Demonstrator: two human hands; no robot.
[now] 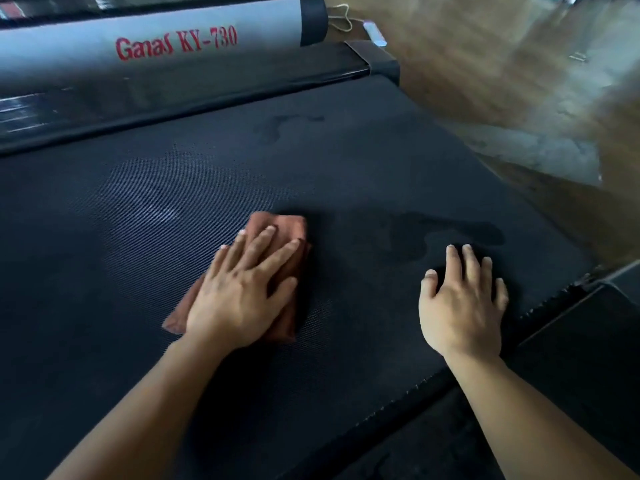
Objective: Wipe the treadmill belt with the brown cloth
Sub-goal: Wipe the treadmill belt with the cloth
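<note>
Spread flat, my left hand [239, 292] presses the brown cloth [291, 227], folded and rust-coloured, onto the middle of the treadmill belt [173, 188]. That belt is dark, ribbed and blotched with damp patches [450, 228]. A grey rail [156, 39] lettered Ganas KY-730 runs along its far edge, with wooden floor [485, 64] off its right end. My right hand [462, 303] rests on the belt, fingers spread, near its front edge.

Left hand [239, 292] is pressing flat on the folded brown cloth [291, 230], mid-belt [173, 209]. Right hand [462, 299] is lying flat on the belt right of the cloth, near the belt's edge. Dark wet patch [433, 233] is showing just beyond the right fingers.
</note>
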